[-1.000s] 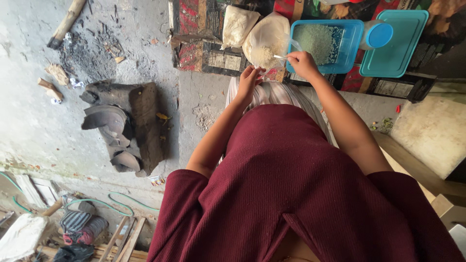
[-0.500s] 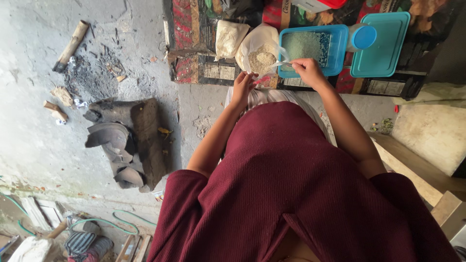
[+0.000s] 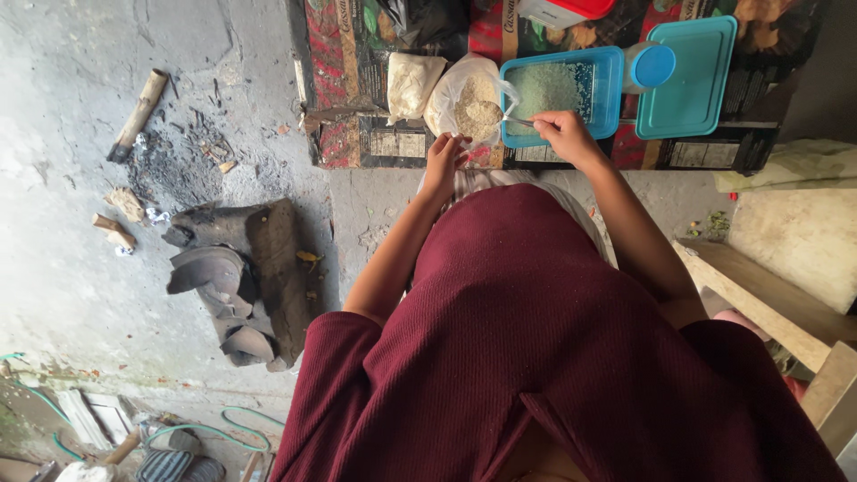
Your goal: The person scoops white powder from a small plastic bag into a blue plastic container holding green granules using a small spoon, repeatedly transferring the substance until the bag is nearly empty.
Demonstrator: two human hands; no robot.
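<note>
Bare concrete floor [image 3: 80, 232] below, patterned tabletop [image 3: 344, 54] ahead. Left hand [image 3: 444, 161] pinching open clear bag [image 3: 469, 103], partly filled with pale grain; right hand [image 3: 562, 134] gripping spoon [image 3: 518, 120] at blue tub [image 3: 607, 89], still holding plenty.

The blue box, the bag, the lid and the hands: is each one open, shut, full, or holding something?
Blue box: open, grains inside.
Teal lid: off, lying beside the box.
Clear bag: open, powder inside.
Left hand: holding the bag's edge.
Right hand: gripping a spoon.
</note>
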